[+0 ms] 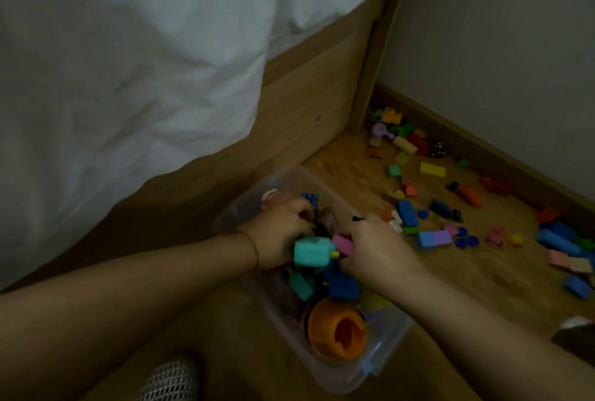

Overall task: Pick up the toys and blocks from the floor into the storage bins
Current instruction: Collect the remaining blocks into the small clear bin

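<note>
While L hand (pixel 279 233), R hand (pixel 377 249) curl in bin (pixel 325 376), teal toy (pixel 311 250) btwn, grips unclear

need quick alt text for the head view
A person's left hand and right hand reach into a clear plastic bin of toys on a wooden floor beside a white-sheeted bed. More colourful blocks lie scattered to the right, near the wall.

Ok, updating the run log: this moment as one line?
left hand, right hand | together over clear bin | teal toy and pink block between them | blocks on floor
</note>
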